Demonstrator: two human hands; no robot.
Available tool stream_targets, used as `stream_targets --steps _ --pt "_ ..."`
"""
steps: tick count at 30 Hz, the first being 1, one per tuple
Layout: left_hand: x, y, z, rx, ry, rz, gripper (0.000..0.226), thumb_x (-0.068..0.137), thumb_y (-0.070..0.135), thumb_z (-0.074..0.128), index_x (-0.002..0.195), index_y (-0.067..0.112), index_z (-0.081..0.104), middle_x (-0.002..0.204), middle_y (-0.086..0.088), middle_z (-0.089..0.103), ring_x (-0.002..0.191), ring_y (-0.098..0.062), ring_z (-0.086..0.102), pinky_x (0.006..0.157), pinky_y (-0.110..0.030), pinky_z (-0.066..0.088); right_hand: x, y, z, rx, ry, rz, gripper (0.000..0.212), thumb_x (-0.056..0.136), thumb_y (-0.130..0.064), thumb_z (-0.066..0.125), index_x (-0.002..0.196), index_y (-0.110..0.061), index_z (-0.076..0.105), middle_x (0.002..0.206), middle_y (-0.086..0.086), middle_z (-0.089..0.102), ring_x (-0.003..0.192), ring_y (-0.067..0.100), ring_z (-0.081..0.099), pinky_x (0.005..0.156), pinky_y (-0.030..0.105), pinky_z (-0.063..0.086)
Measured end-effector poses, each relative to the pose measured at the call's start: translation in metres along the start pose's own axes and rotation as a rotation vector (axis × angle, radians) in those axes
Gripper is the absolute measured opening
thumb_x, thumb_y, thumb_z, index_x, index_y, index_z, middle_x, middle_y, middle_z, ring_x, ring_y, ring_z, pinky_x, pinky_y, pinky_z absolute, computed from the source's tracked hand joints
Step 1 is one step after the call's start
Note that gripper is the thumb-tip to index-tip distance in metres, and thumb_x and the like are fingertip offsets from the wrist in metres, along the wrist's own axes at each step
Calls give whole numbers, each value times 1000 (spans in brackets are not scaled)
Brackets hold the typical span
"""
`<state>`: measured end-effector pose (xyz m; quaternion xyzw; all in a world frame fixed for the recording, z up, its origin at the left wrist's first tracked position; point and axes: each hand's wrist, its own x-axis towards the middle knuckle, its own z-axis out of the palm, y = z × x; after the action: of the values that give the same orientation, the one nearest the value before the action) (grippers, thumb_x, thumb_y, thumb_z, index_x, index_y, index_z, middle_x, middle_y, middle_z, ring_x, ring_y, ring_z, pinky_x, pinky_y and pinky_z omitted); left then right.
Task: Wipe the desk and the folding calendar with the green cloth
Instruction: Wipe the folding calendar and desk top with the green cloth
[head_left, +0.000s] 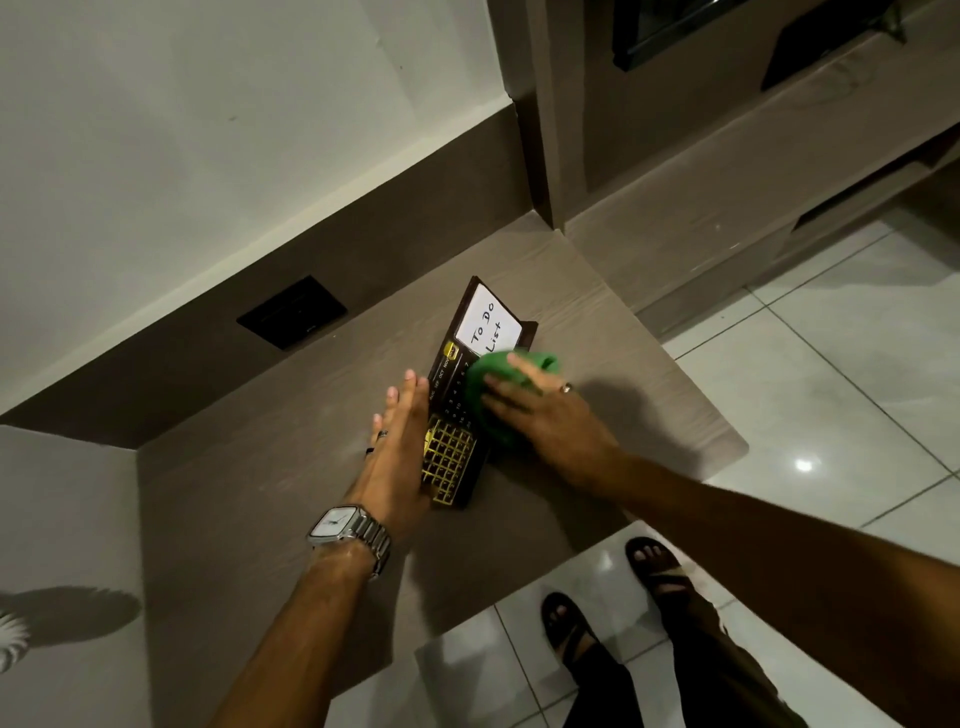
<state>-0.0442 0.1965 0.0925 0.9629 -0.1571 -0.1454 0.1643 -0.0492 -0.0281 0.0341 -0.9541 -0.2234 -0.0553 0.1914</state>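
A dark brown folding calendar (457, 400) lies unfolded on the brown desk (249, 467). It has a white "To Do List" panel at its far end and a gold grid at its near end. My right hand (550, 415) presses the green cloth (493, 384) onto the calendar's middle and right side. My left hand (400, 441), fingers straight and together, rests flat against the calendar's left edge and holds it steady. A watch sits on my left wrist.
A black socket plate (292, 312) is set in the desk's raised back panel. The desk's right and front edges drop to a white tiled floor (831, 364), where my sandalled feet stand. Brown cabinets (727, 171) rise at the back right. A white object (10, 644) shows at the far left.
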Motion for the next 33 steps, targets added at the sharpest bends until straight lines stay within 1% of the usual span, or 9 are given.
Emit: stream_targets --steps 4,9,13,17,21,23,26,29,33 --pt "1 0 -1 14 5 18 143 57 -16 72 141 43 -27 154 17 -19 144 -20 -13 112 -43 -9 10 -1 -1 -30 20 180 56 82 1 62 134 -17 54 145 8 48 132 42 39 94 59 45" --pt "-2 3 -3 33 4 44 135 63 -10 73 142 32 -27 157 4 -18 144 -26 -12 114 -47 -7 -23 -29 7 -44 -174 -262 60 62 -13 84 118 -23 65 129 7 62 126 41 46 84 53 53" --pt "-4 8 -5 41 7 37 130 64 -15 65 140 34 -28 157 5 -19 145 -24 -13 114 -45 -7 25 31 -23 -137 -97 1 33 93 -17 54 125 -24 61 138 3 54 132 37 38 93 48 47" --pt "-4 9 -6 55 -7 25 126 67 -12 65 141 30 -27 157 4 -21 144 -24 -16 114 -44 -7 56 59 -38 -284 -137 184 36 95 -23 54 132 -21 53 140 0 53 127 31 35 91 46 47" --pt "-3 8 -7 69 -33 25 123 69 -11 63 139 27 -30 156 3 -27 143 -23 -21 115 -43 -9 5 -7 -24 -214 -96 -51 32 76 -21 74 108 -22 69 108 7 70 102 31 62 60 35 52" --pt "-4 8 -6 82 -38 31 123 71 -9 64 138 27 -32 155 3 -29 143 -23 -22 115 -44 -9 -8 -20 -14 -80 -192 -160 44 69 -20 79 112 -22 67 117 6 68 113 34 58 74 43 55" --pt "-2 10 -6 76 -51 15 122 72 -7 65 137 29 -32 154 4 -29 143 -21 -22 115 -43 -10 18 13 -27 -106 -116 -20 33 86 -16 61 119 -21 62 121 10 64 105 31 60 74 43 54" --pt "0 13 -6 63 -53 -8 122 74 -4 67 136 31 -33 152 6 -32 142 -19 -24 115 -42 -9 39 34 -35 -180 -4 -55 35 91 -12 37 108 -8 68 108 12 71 112 35 55 74 42 48" --pt "4 13 -3 60 -43 -28 126 73 -5 68 138 31 -34 152 8 -33 142 -17 -24 116 -41 -8 36 4 -16 -97 -9 174 27 81 -7 57 105 -12 68 106 11 68 97 28 56 64 39 51"
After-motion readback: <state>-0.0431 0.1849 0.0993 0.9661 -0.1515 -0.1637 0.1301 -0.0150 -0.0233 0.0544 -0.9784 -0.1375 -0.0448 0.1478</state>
